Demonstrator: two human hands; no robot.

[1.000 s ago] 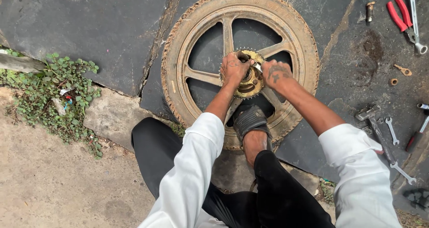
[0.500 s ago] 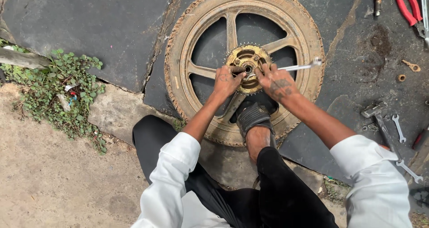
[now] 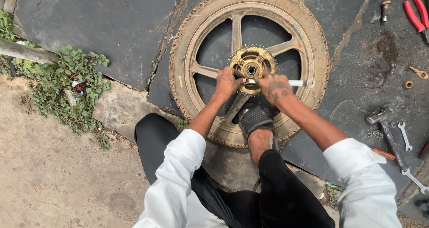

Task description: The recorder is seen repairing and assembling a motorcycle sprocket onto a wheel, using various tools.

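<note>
On stone paving, both hands' grips clench a wrench at the wheel sprocket.

Around the gold toothed sprocket, the gaps between the spokes of the dusty spoked wheel stand open — the upper ones fully. The lower gap is blocked by a black-sandalled foot. Right of the wheel, a steel hammer and small silver spanners clutter the slate — the left side lies bare.

You see a dusty spoked wheel lying flat on dark stone, upper centre; its toothed sprocket faces up, a silver wrench across it.
</note>
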